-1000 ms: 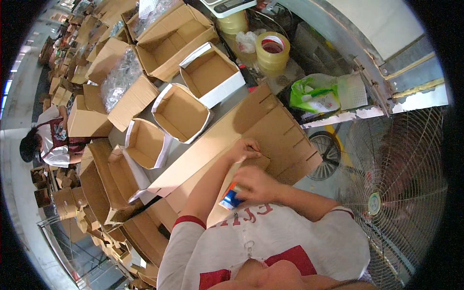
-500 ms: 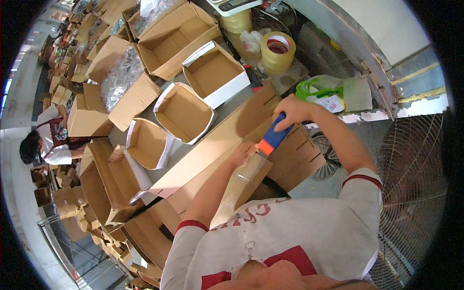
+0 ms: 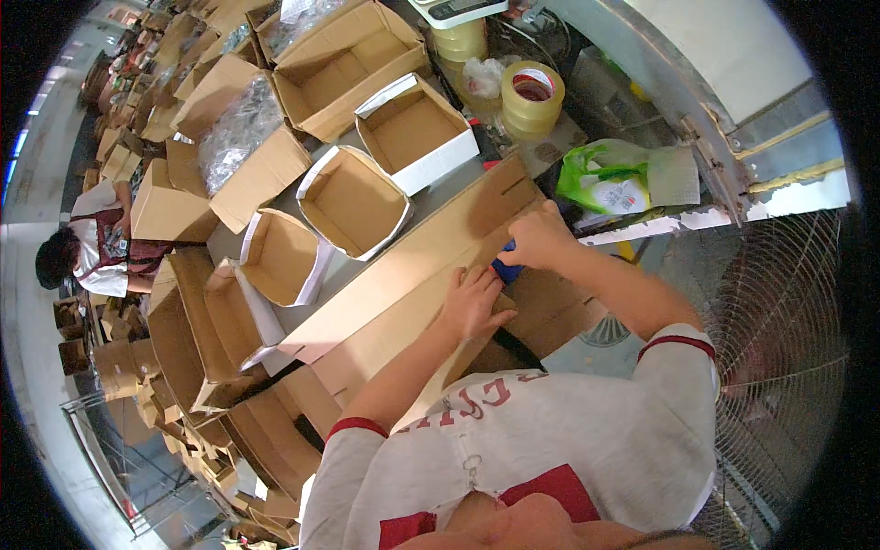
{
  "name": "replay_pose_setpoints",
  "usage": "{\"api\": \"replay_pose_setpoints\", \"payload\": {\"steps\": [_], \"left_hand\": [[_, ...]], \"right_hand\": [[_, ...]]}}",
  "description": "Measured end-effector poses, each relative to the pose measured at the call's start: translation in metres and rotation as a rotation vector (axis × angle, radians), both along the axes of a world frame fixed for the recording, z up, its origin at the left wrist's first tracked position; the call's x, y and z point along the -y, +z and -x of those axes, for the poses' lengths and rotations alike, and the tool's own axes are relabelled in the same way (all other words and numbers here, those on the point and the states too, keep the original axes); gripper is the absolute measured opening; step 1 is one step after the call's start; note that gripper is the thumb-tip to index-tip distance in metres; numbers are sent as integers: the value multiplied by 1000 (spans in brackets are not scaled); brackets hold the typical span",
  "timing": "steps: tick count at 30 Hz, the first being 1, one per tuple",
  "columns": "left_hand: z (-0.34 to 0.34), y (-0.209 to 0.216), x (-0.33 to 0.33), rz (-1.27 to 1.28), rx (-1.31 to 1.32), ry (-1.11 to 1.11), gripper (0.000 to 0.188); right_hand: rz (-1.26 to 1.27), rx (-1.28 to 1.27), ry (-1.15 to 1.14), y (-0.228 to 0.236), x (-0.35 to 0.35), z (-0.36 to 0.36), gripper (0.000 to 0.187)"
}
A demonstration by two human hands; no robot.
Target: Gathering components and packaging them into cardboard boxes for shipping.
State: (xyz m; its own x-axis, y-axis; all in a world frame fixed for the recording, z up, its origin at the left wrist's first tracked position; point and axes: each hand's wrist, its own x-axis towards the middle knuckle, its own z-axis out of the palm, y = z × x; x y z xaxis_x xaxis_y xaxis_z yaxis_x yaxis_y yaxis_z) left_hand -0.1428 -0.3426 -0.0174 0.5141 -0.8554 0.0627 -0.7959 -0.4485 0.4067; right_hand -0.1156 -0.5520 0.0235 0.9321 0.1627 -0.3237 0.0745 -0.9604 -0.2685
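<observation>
In my right hand (image 3: 541, 236) is a blue tape dispenser (image 3: 510, 262), closed in my fingers and mostly hidden beneath them. It lies against the edge of a long folded cardboard piece (image 3: 403, 307). My left hand (image 3: 473, 301) rests on that cardboard just beside the dispenser, fingers stretched out and thumb apart. Beyond both hands runs the upright side of the cardboard, lit along its middle.
Three small white-edged box trays (image 3: 356, 200) stand past the cardboard, near a larger open carton (image 3: 348, 69). Tape rolls (image 3: 532, 96), a scale (image 3: 456, 9) and a green plastic bag (image 3: 600, 174) sit at far right. A wire fan guard (image 3: 779, 367) stands at right; a person (image 3: 96, 238) works far left.
My right hand has come down and left with the dispenser, whose orange end is now hidden. My left hand's fingers have spread out on the cardboard.
</observation>
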Motion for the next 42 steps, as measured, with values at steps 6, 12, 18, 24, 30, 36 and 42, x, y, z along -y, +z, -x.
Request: {"api": "replay_pose_setpoints", "payload": {"steps": [6, 12, 18, 24, 30, 36, 42], "left_hand": [[6, 12, 10, -274, -21, 45, 63], [20, 18, 7, -383, 17, 84, 70], [30, -7, 13, -434, 125, 108, 74], [33, -3, 23, -579, -7, 176, 74], [102, 6, -47, -415, -72, 606, 95], [203, 11, -198, -500, -134, 867, 97], [258, 26, -196, -206, -46, 1009, 83]], "right_hand": [[52, 93, -170, 9, -9, 30, 48], [211, 194, -152, 18, -32, 36, 44], [564, 835, 90, 0, 1, 20, 40], [122, 603, -401, 19, 11, 73, 37], [124, 165, -236, -75, -22, 161, 47], [-234, 621, -196, -38, -50, 166, 47], [-511, 738, 38, -42, -69, 124, 44]]}}
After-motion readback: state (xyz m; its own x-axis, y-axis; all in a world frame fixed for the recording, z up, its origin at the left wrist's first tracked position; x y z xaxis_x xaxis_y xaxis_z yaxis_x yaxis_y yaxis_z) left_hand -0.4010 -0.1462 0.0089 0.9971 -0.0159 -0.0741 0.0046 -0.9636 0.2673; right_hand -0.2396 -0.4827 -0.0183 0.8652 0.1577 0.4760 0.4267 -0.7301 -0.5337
